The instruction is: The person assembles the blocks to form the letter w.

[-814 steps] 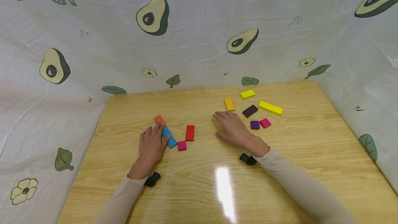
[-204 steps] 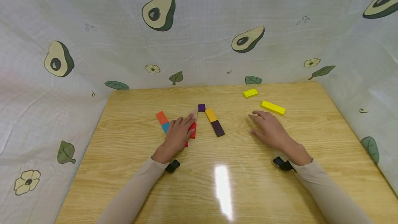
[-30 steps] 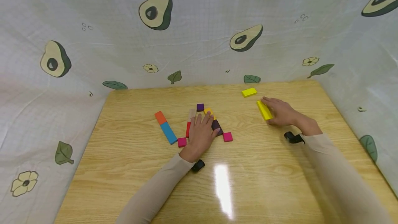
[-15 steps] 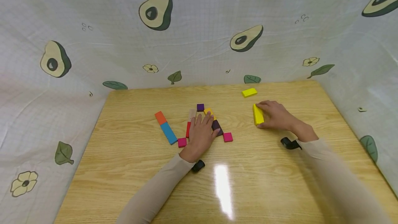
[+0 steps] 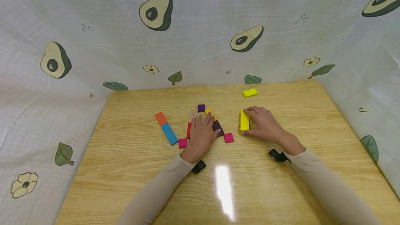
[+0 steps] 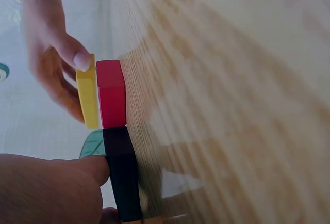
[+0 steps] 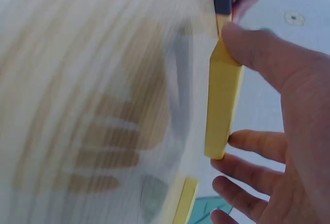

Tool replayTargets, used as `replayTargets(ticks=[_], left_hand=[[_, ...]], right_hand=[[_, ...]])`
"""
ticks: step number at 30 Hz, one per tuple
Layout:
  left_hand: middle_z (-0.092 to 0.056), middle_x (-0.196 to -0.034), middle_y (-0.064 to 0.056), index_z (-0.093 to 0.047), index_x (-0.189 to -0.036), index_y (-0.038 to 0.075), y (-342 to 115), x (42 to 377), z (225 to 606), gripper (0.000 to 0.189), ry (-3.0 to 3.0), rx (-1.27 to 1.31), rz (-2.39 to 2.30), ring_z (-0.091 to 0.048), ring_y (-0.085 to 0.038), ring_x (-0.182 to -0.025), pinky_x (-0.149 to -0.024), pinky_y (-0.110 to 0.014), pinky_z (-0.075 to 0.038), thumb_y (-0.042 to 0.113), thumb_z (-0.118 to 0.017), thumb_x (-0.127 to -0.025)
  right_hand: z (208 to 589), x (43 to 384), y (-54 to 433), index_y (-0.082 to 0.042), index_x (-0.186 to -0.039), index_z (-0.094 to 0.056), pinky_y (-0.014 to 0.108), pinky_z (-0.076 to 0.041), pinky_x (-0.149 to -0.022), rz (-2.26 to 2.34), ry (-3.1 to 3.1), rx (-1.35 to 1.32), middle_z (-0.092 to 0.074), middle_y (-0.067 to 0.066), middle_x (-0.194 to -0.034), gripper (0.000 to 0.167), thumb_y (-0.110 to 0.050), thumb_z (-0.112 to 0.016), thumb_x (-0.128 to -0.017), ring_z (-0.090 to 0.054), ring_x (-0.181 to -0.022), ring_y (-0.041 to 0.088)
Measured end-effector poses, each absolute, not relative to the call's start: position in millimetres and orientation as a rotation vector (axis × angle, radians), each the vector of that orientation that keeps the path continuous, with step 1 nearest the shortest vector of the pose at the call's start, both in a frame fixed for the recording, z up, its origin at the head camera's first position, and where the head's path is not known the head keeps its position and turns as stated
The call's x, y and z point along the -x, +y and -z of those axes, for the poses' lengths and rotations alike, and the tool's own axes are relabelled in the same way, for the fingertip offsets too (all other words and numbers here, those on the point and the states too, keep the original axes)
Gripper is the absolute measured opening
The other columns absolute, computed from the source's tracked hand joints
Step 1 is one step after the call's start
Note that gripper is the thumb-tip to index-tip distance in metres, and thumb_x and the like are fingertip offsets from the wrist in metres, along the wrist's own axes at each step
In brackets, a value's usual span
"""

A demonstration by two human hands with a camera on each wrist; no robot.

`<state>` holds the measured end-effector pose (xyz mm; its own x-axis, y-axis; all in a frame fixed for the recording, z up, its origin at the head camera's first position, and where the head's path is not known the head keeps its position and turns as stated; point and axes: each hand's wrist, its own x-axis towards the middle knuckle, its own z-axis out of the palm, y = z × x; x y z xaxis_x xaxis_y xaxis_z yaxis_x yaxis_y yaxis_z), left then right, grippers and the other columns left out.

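My left hand (image 5: 201, 136) rests on the blocks with fingers spread, fingertips on an orange-yellow block (image 5: 208, 111) and thumb at a dark block (image 5: 218, 128). Between thumb and fingertips, my right hand (image 5: 265, 125) pinches a long yellow block (image 5: 244, 121) by its two ends. In the right wrist view the yellow block (image 7: 221, 110) shows above the tabletop. A small pink block (image 5: 228, 138) lies at the dark block's near end, left of the held piece. Partly under my left hand are a red block (image 5: 189, 130) and a pale wooden block (image 5: 193, 115).
An orange-red block (image 5: 161, 118) and a blue block (image 5: 169, 134) form a slanted line at left, ending at another pink block (image 5: 182, 143). A purple block (image 5: 201, 108) sits behind my left hand. A shorter yellow block (image 5: 250, 93) lies near the table's back edge.
Over the last second my right hand brings the long yellow block left and turns it; my left hand stays put. Since the oldest frame, the dark, orange-yellow, purple and one pink block have moved left.
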<state>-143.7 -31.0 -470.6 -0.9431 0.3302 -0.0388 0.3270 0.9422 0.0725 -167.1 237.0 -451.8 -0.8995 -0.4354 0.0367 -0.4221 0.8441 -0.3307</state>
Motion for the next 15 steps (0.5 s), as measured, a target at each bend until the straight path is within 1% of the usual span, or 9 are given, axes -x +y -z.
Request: replayTargets(ticks=[7,15], left_hand=[[-0.035,-0.172,-0.003,-0.045,-0.163,0.015,-30.5,144.8,471.3,0.063,3.029,-0.506,-0.093,-0.035,-0.036,-0.155,-0.128,-0.055,-0.025,0.052,-0.045,-0.112],[-0.035,-0.172,-0.003,-0.045,-0.163,0.015,-30.5,145.7,472.5,0.064,3.040,-0.509,-0.089,-0.036,-0.036,-0.155,-0.127,-0.055,-0.026,0.053,-0.045,-0.111]], right_hand=[[456.5,163.3,223.8,0.004,-0.152,-0.053,0.064,-0.036,-0.117,0.478,2.993,0.685,-0.055,0.025,-0.146,0.089,-0.042,-0.089,-0.085,-0.048,-0.136,0.047],[458.1,162.5,218.5,0.006,-0.151,-0.054,0.065,-0.037,-0.116,0.464,3.012,0.697,-0.054,0.026,-0.148,0.091,-0.044,-0.090,-0.084,-0.048,-0.136,0.049]])
